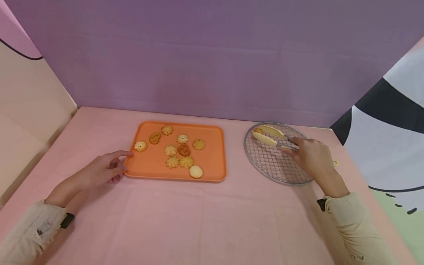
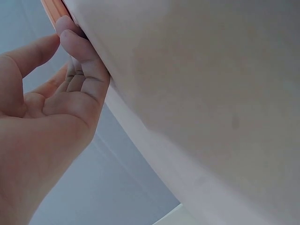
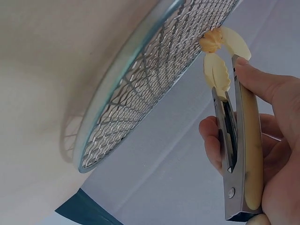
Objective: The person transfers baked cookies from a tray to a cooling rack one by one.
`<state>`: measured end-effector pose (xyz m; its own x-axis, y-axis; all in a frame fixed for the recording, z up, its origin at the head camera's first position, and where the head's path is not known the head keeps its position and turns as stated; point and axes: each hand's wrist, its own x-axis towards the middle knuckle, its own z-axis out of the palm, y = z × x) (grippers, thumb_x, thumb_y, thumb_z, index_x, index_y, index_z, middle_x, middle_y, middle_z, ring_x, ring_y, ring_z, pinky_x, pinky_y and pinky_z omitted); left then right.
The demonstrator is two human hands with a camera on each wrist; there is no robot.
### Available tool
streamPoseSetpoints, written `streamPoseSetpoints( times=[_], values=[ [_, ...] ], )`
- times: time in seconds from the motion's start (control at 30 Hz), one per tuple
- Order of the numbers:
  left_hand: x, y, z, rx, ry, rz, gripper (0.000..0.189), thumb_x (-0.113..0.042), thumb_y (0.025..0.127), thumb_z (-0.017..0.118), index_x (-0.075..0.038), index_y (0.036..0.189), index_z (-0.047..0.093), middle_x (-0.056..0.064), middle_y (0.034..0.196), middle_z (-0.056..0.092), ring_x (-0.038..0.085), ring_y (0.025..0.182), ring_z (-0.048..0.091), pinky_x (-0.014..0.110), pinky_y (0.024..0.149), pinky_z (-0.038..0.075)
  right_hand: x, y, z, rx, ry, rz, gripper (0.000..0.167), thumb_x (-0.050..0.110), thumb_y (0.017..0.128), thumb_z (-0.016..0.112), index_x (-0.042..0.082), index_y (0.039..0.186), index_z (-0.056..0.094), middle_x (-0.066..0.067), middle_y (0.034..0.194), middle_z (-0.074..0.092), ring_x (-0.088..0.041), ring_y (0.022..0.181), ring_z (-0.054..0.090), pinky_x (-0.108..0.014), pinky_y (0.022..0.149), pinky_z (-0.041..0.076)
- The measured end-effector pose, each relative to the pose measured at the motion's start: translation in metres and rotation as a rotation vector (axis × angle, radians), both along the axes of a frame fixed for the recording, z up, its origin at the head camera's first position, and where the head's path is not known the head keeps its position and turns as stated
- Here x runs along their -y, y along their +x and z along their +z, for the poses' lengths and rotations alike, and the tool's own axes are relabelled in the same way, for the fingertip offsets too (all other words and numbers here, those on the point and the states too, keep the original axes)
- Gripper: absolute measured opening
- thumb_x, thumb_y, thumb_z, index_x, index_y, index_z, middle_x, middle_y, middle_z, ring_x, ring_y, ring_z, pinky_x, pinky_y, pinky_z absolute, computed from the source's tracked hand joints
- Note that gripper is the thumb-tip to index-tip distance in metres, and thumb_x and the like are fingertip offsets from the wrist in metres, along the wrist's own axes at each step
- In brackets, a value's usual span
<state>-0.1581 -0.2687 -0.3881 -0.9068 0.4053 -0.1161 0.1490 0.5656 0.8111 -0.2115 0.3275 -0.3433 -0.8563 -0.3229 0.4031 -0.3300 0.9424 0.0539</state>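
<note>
My right hand (image 1: 313,156) holds tongs (image 3: 248,154) with metal arms and cream-coloured tips over the round wire rack (image 1: 278,165). At the rack's far left part, a small golden ridged cookie (image 3: 212,40) sits at the mesh, right at the parted tong tips. My left hand (image 1: 102,169) is at the left edge of the orange tray (image 1: 145,165); its straight index finger touches the rim, with the thumb close by and the other fingers bent. On the tray lie several cookies: piped swirls (image 1: 170,150), brown pretzel-like ones (image 1: 184,149) and a pale round one (image 1: 196,172).
Pink cloth (image 1: 198,217) covers the table, and a purple backdrop (image 1: 212,66) rises directly behind it. The tray and rack stand side by side with a strip of cloth between. A small yellowish ring (image 1: 336,162) shows right of the right hand.
</note>
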Motion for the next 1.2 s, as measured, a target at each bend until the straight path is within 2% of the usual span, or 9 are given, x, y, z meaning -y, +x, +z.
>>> streamPoseSetpoints(
  times=[0.13,0.33,0.53,0.67,0.83,1.03,1.13,1.2],
  values=[
    [0.000,-0.001,0.000,0.002,-0.004,-0.006,0.050,-0.005,0.096,0.064,0.006,0.141,0.045,0.007,0.075,0.060,0.015,0.062,0.057,0.027,0.057,0.053,-0.002,0.001,-0.001,-0.002,-0.004,0.010,0.042,0.033,0.078,0.085,-0.002,0.095,0.070,-0.002,0.052,0.049,-0.017,0.044,0.041,-0.034,0.037,0.032],
    [0.001,0.000,0.000,-0.003,-0.001,-0.007,0.050,-0.006,0.096,0.064,0.005,0.141,0.045,0.006,0.075,0.060,0.015,0.061,0.057,0.026,0.056,0.052,-0.001,0.004,0.003,-0.009,-0.009,0.008,0.048,0.035,0.077,0.085,-0.004,0.101,0.070,-0.003,0.051,0.048,-0.017,0.044,0.041,-0.035,0.038,0.034],
    [0.001,0.000,0.000,0.008,0.007,-0.007,0.050,-0.005,0.096,0.064,0.006,0.141,0.045,0.007,0.075,0.059,0.014,0.061,0.056,0.026,0.055,0.052,0.001,0.012,0.007,-0.042,0.000,0.023,0.047,0.035,0.075,0.086,-0.003,0.098,0.070,-0.004,0.051,0.048,-0.017,0.043,0.042,-0.036,0.037,0.036],
    [0.001,0.000,0.000,0.017,0.010,-0.013,0.050,-0.005,0.096,0.064,0.006,0.141,0.044,0.008,0.076,0.059,0.014,0.061,0.056,0.026,0.055,0.053,0.004,0.017,0.008,-0.053,-0.005,0.035,0.044,0.032,0.075,0.087,-0.002,0.096,0.069,-0.002,0.053,0.047,-0.016,0.045,0.040,-0.033,0.038,0.032],
    [0.002,0.000,-0.001,0.007,0.006,-0.016,0.050,-0.005,0.096,0.064,0.006,0.140,0.045,0.008,0.075,0.059,0.014,0.061,0.057,0.027,0.055,0.053,0.011,0.021,0.008,-0.109,-0.015,0.097,0.042,0.029,0.073,0.088,-0.001,0.094,0.067,-0.003,0.057,0.051,-0.016,0.047,0.042,-0.032,0.040,0.032],
    [0.002,-0.001,-0.001,0.021,0.017,-0.017,0.050,-0.006,0.097,0.063,0.006,0.141,0.044,0.008,0.076,0.059,0.014,0.061,0.056,0.026,0.056,0.052,0.022,0.028,0.007,-0.176,-0.023,0.164,0.042,0.027,0.071,0.088,-0.001,0.093,0.067,-0.009,0.062,0.058,-0.022,0.048,0.050,-0.039,0.039,0.040],
    [0.002,-0.001,0.000,0.026,0.021,-0.014,0.050,-0.006,0.097,0.063,0.006,0.141,0.044,0.008,0.076,0.059,0.014,0.061,0.056,0.026,0.055,0.052,0.028,0.030,0.007,-0.201,-0.030,0.204,0.045,0.029,0.071,0.087,-0.002,0.095,0.067,-0.013,0.066,0.062,-0.027,0.050,0.055,-0.043,0.041,0.044],
    [0.002,-0.001,0.000,0.026,0.021,-0.013,0.050,-0.006,0.097,0.063,0.006,0.141,0.044,0.008,0.076,0.058,0.014,0.061,0.056,0.026,0.055,0.052,0.034,0.031,0.006,-0.218,-0.036,0.232,0.049,0.039,0.079,0.082,-0.004,0.099,0.068,-0.017,0.074,0.068,-0.033,0.057,0.062,-0.047,0.046,0.049]
  ],
)
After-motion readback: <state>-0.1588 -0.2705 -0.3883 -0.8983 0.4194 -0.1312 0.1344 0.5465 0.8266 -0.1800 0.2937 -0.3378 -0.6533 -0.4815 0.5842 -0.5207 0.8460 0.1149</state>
